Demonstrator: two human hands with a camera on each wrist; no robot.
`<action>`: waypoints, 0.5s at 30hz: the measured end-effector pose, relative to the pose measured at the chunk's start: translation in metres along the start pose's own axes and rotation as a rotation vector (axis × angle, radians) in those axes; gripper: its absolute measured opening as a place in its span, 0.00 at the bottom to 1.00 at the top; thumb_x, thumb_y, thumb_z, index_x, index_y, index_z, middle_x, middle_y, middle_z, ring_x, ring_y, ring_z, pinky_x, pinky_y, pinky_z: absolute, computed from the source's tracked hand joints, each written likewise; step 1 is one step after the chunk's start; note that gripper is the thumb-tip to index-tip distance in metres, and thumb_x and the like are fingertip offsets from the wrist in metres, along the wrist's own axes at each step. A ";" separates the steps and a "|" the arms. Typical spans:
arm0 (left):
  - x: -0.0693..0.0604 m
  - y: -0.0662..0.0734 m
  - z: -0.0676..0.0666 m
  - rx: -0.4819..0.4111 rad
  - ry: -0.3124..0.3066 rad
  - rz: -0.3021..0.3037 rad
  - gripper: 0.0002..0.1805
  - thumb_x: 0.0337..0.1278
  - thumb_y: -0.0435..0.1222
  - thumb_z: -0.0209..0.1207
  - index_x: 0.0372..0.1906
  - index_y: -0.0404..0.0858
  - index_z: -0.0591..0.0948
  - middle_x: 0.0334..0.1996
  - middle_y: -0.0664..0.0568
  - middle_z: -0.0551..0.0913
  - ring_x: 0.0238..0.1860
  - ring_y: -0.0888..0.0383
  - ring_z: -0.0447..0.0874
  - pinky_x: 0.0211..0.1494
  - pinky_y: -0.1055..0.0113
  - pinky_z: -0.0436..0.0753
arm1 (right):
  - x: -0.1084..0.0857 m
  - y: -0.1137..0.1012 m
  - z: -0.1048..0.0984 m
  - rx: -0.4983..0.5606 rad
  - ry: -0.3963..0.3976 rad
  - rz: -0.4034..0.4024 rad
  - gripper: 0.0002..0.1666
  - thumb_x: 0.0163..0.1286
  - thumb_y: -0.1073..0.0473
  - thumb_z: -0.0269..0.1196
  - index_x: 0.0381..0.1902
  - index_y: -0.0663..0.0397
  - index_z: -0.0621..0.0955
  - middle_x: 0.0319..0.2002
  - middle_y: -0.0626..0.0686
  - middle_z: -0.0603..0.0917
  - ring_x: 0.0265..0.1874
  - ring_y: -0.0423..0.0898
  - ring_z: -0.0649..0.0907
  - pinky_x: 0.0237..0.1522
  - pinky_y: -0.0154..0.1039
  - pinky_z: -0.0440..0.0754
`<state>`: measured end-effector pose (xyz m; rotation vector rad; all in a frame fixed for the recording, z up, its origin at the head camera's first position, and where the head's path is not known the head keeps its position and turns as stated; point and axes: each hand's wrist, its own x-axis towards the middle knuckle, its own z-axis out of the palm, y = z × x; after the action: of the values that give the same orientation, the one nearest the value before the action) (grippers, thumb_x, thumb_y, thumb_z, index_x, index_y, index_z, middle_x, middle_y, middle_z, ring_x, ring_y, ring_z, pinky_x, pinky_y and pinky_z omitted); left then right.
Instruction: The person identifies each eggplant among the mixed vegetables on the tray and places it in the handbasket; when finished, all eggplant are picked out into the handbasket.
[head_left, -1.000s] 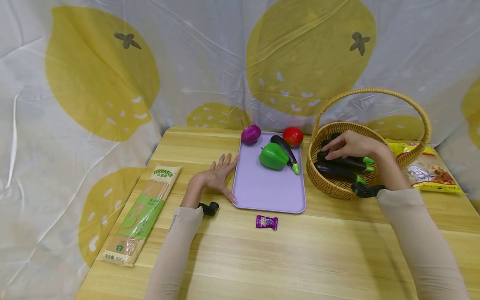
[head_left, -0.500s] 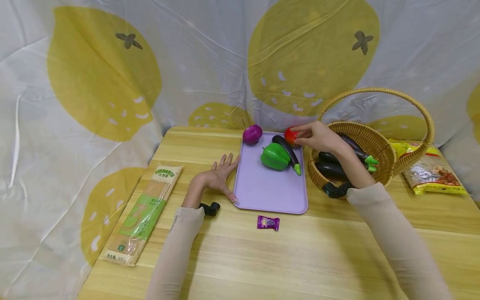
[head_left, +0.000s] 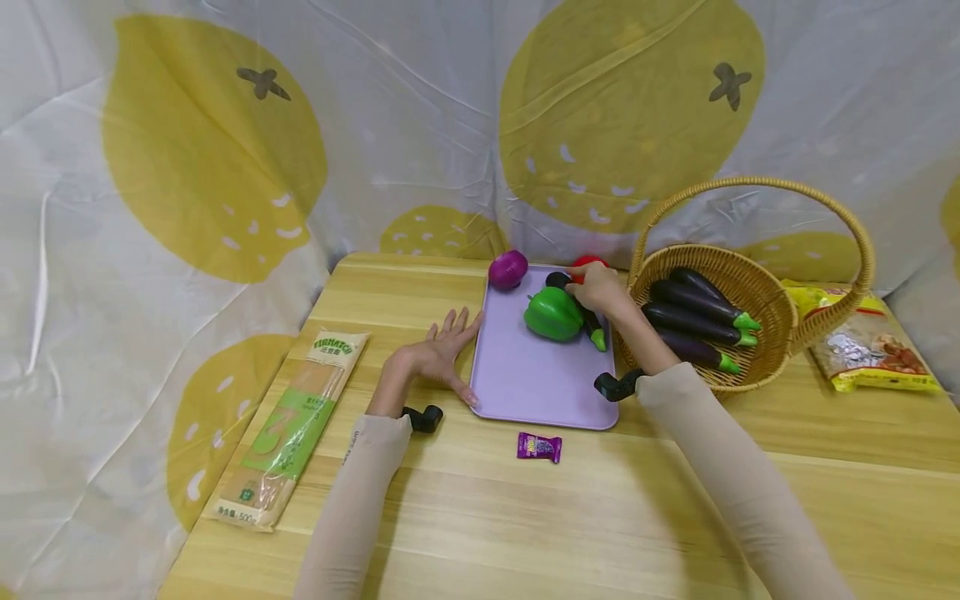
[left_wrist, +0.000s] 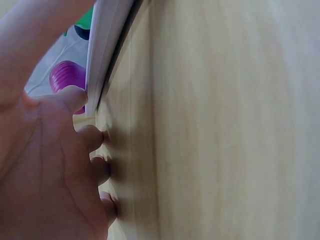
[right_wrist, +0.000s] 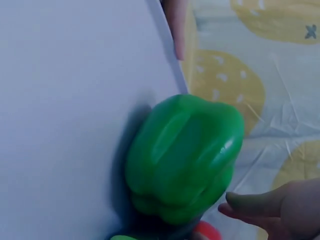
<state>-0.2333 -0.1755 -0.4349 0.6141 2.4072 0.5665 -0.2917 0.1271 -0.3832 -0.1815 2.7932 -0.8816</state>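
My left hand (head_left: 431, 360) lies with spread fingers against the left edge of the lilac tray (head_left: 540, 383); in the left wrist view its fingertips meet the table and tray side. Above the tray's far right part is my right hand (head_left: 602, 292), fingers extended, nearest the small eggplant (head_left: 597, 338) and the red tomato (head_left: 590, 262), both partly hidden by it. In the right wrist view, nothing shows between its thumb and finger beside the green bell pepper (right_wrist: 185, 155). A purple onion (head_left: 508, 269) sits at the tray's far left corner.
On the right stands a wicker basket (head_left: 793, 312) with a tall handle, holding several eggplants (head_left: 697, 323). Behind it lies a yellow-edged food bag (head_left: 873, 346). A spaghetti pack (head_left: 292, 429) lies at left, and a small purple wrapped candy (head_left: 539, 447) in front of the tray.
My right hand has moved left, out of the basket, past the tomato and over the tray's far right part. The left hand has stayed at the tray's edge.
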 end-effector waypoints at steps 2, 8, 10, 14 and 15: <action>0.000 -0.001 0.000 0.001 0.002 -0.001 0.83 0.38 0.54 0.82 0.83 0.47 0.28 0.82 0.40 0.18 0.82 0.42 0.11 0.84 0.40 0.23 | 0.000 0.000 0.002 -0.010 -0.006 -0.003 0.27 0.78 0.59 0.57 0.71 0.60 0.75 0.71 0.67 0.74 0.72 0.70 0.70 0.75 0.60 0.69; 0.001 -0.002 0.001 -0.004 0.009 0.006 0.83 0.38 0.55 0.82 0.84 0.47 0.28 0.82 0.40 0.18 0.82 0.41 0.11 0.84 0.39 0.23 | -0.001 0.001 0.006 -0.030 -0.024 -0.002 0.26 0.79 0.57 0.56 0.71 0.59 0.76 0.70 0.69 0.74 0.68 0.68 0.74 0.72 0.61 0.72; 0.001 -0.002 0.001 -0.005 0.008 0.007 0.83 0.38 0.54 0.82 0.84 0.46 0.28 0.82 0.39 0.18 0.82 0.41 0.11 0.84 0.39 0.23 | -0.001 0.002 0.008 -0.031 -0.021 -0.006 0.27 0.79 0.57 0.57 0.71 0.58 0.75 0.69 0.70 0.75 0.64 0.65 0.78 0.69 0.60 0.75; 0.000 -0.001 0.001 -0.001 0.008 0.004 0.83 0.37 0.54 0.82 0.84 0.47 0.28 0.82 0.40 0.18 0.82 0.41 0.11 0.84 0.40 0.23 | 0.000 0.003 0.013 -0.017 -0.007 -0.010 0.27 0.78 0.56 0.58 0.71 0.58 0.75 0.68 0.69 0.76 0.57 0.62 0.80 0.64 0.57 0.78; 0.000 -0.001 0.002 0.000 0.009 0.004 0.83 0.37 0.54 0.82 0.84 0.47 0.28 0.82 0.40 0.18 0.82 0.41 0.11 0.84 0.40 0.23 | -0.001 0.003 0.013 -0.014 -0.001 -0.011 0.27 0.78 0.56 0.58 0.71 0.58 0.76 0.67 0.69 0.77 0.55 0.62 0.79 0.62 0.56 0.78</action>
<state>-0.2328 -0.1757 -0.4366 0.6179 2.4148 0.5715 -0.2879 0.1220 -0.3954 -0.1998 2.8002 -0.8647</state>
